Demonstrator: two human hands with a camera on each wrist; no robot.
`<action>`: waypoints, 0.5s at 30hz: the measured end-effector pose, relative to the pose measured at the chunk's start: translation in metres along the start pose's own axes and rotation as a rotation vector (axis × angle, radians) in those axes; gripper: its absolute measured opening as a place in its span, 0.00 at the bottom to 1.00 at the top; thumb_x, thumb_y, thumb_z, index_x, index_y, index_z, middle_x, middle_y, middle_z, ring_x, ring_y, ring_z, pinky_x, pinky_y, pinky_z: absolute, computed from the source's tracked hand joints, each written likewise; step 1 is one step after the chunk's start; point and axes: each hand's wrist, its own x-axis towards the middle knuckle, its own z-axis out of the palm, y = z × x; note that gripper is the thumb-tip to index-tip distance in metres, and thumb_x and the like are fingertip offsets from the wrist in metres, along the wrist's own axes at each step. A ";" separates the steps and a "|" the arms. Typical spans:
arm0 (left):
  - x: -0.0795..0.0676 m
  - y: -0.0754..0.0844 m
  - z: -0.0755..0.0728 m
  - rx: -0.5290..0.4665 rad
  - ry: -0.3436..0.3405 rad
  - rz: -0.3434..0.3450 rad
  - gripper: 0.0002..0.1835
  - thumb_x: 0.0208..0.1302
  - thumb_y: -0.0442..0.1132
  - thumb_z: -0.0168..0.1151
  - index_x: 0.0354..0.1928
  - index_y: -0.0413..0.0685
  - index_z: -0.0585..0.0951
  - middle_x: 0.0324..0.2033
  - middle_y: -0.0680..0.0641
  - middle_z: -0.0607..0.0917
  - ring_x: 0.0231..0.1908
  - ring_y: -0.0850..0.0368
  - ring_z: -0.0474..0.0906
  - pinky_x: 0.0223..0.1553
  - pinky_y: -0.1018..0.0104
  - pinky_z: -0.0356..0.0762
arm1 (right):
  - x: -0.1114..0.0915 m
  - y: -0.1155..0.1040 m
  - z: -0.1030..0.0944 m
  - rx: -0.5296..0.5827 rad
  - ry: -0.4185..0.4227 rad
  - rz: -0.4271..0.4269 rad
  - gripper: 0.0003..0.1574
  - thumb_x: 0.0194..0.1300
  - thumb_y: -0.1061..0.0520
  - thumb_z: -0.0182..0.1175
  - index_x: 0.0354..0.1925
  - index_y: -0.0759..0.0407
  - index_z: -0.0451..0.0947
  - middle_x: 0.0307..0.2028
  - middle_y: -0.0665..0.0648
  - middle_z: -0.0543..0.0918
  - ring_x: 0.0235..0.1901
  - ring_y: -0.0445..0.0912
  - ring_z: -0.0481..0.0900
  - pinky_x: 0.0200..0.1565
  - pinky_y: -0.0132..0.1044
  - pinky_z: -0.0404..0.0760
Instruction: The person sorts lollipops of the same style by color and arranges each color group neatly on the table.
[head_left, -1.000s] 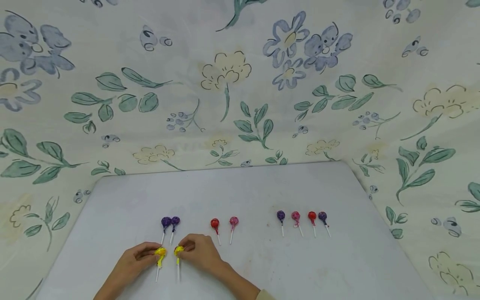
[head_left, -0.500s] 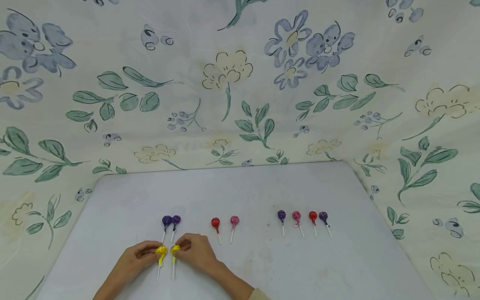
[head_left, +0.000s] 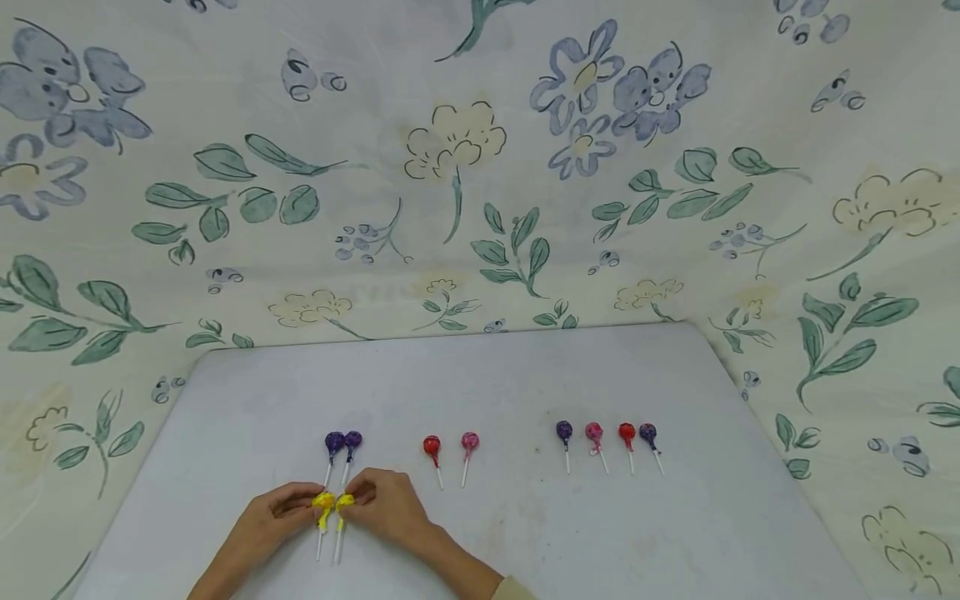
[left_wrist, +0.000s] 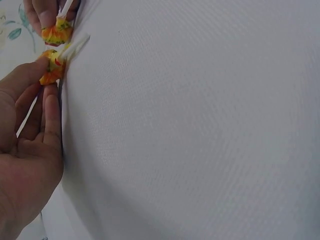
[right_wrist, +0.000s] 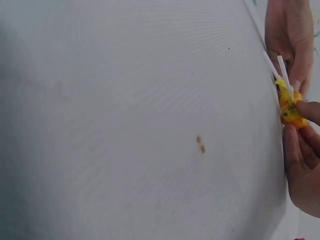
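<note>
My left hand (head_left: 268, 523) pinches a yellow-wrapped lollipop (head_left: 323, 502) by its head, its white stick pointing toward me. Right beside it, my right hand (head_left: 386, 506) pinches a second yellow lollipop (head_left: 344, 502) between thumb and fingers. The two yellow heads sit nearly side by side, sticks roughly parallel. In the left wrist view, thumb and fingertips close on the near yellow lollipop (left_wrist: 51, 67). The right wrist view shows the yellow wrapper (right_wrist: 291, 111) in the right fingers. Just beyond the hands lie two purple lollipops (head_left: 334, 443) with heads together.
A red lollipop (head_left: 432, 446) and a pink one (head_left: 469, 442) lie apart at the middle of the white table (head_left: 480, 375). Farther right is a row with purple (head_left: 564, 431), pink (head_left: 594, 432), red (head_left: 627, 432) and purple (head_left: 648, 432) lollipops. Floral cloth (head_left: 450, 208) rises behind the table.
My right hand has moved left with its yellow lollipop, bringing it close beside the other yellow one. The left hand has stayed nearly still.
</note>
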 end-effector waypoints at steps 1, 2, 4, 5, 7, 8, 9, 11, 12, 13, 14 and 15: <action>0.000 0.000 0.000 0.002 0.001 0.002 0.24 0.67 0.39 0.66 0.60 0.29 0.76 0.50 0.40 0.83 0.43 0.62 0.81 0.44 0.71 0.79 | 0.000 -0.001 0.000 0.003 -0.001 -0.004 0.09 0.57 0.61 0.74 0.37 0.57 0.85 0.29 0.41 0.82 0.27 0.27 0.75 0.32 0.20 0.76; 0.000 0.000 0.000 0.001 0.002 0.002 0.24 0.67 0.38 0.66 0.60 0.29 0.76 0.50 0.40 0.83 0.43 0.62 0.81 0.44 0.72 0.79 | 0.000 -0.001 0.000 -0.001 -0.002 -0.010 0.09 0.57 0.61 0.74 0.37 0.57 0.85 0.29 0.41 0.83 0.27 0.27 0.75 0.32 0.20 0.76; 0.000 0.000 0.000 -0.001 0.003 0.004 0.25 0.67 0.38 0.67 0.59 0.29 0.76 0.50 0.39 0.83 0.43 0.61 0.81 0.44 0.72 0.80 | -0.001 -0.002 0.000 0.001 -0.006 -0.011 0.09 0.57 0.61 0.74 0.37 0.58 0.84 0.29 0.41 0.83 0.27 0.27 0.75 0.32 0.20 0.76; 0.000 -0.001 0.000 -0.001 0.004 0.007 0.25 0.67 0.38 0.67 0.59 0.29 0.76 0.50 0.39 0.83 0.43 0.61 0.81 0.44 0.72 0.80 | -0.001 -0.002 0.001 -0.001 -0.006 -0.008 0.09 0.57 0.61 0.74 0.37 0.57 0.84 0.29 0.41 0.83 0.27 0.27 0.75 0.32 0.20 0.76; 0.000 0.000 0.001 -0.003 0.006 0.012 0.25 0.67 0.38 0.67 0.59 0.28 0.76 0.50 0.39 0.83 0.43 0.61 0.81 0.44 0.71 0.80 | -0.001 -0.002 0.001 -0.012 -0.006 -0.004 0.09 0.57 0.60 0.74 0.38 0.57 0.84 0.29 0.40 0.82 0.27 0.27 0.75 0.32 0.19 0.76; 0.000 0.000 0.001 -0.006 0.007 0.012 0.24 0.66 0.37 0.67 0.59 0.28 0.76 0.49 0.39 0.83 0.43 0.61 0.82 0.44 0.71 0.80 | -0.001 -0.002 0.002 -0.019 -0.004 -0.008 0.10 0.57 0.60 0.74 0.37 0.57 0.84 0.29 0.40 0.82 0.27 0.27 0.75 0.32 0.19 0.76; -0.001 0.000 0.001 -0.007 0.009 0.013 0.24 0.66 0.37 0.67 0.59 0.28 0.76 0.49 0.39 0.84 0.43 0.61 0.82 0.44 0.71 0.80 | -0.001 -0.002 0.003 -0.020 -0.003 -0.008 0.10 0.57 0.60 0.74 0.37 0.57 0.84 0.29 0.40 0.82 0.27 0.27 0.75 0.32 0.19 0.75; -0.001 0.000 0.001 -0.002 0.015 0.013 0.24 0.66 0.37 0.67 0.58 0.28 0.77 0.49 0.40 0.84 0.42 0.61 0.82 0.44 0.72 0.80 | 0.000 -0.002 0.003 -0.025 0.000 -0.013 0.10 0.57 0.60 0.75 0.37 0.57 0.84 0.29 0.40 0.82 0.26 0.27 0.74 0.31 0.19 0.75; -0.001 0.001 0.001 0.001 0.016 0.013 0.24 0.66 0.37 0.67 0.58 0.28 0.77 0.48 0.40 0.84 0.42 0.61 0.82 0.44 0.72 0.80 | 0.000 -0.002 0.003 -0.028 0.002 -0.018 0.10 0.57 0.60 0.75 0.37 0.57 0.84 0.29 0.40 0.82 0.26 0.27 0.74 0.31 0.19 0.75; -0.001 0.001 0.001 0.003 0.017 0.012 0.24 0.66 0.37 0.67 0.58 0.28 0.77 0.48 0.40 0.84 0.42 0.61 0.82 0.44 0.72 0.80 | 0.000 -0.002 0.004 -0.030 0.005 -0.021 0.10 0.56 0.60 0.75 0.37 0.57 0.84 0.29 0.40 0.82 0.26 0.27 0.74 0.31 0.19 0.75; -0.001 0.001 0.001 0.004 0.018 0.010 0.24 0.66 0.37 0.67 0.58 0.28 0.77 0.48 0.40 0.84 0.42 0.60 0.82 0.44 0.71 0.80 | 0.000 -0.002 0.004 -0.033 0.007 -0.023 0.10 0.56 0.60 0.75 0.37 0.57 0.84 0.29 0.40 0.82 0.26 0.27 0.74 0.31 0.19 0.75; -0.001 0.001 0.001 0.013 0.021 0.009 0.24 0.66 0.37 0.67 0.58 0.29 0.77 0.48 0.40 0.84 0.42 0.61 0.82 0.44 0.72 0.80 | 0.000 -0.002 0.003 -0.032 0.006 -0.022 0.10 0.56 0.60 0.75 0.37 0.57 0.84 0.29 0.40 0.82 0.26 0.27 0.74 0.31 0.19 0.75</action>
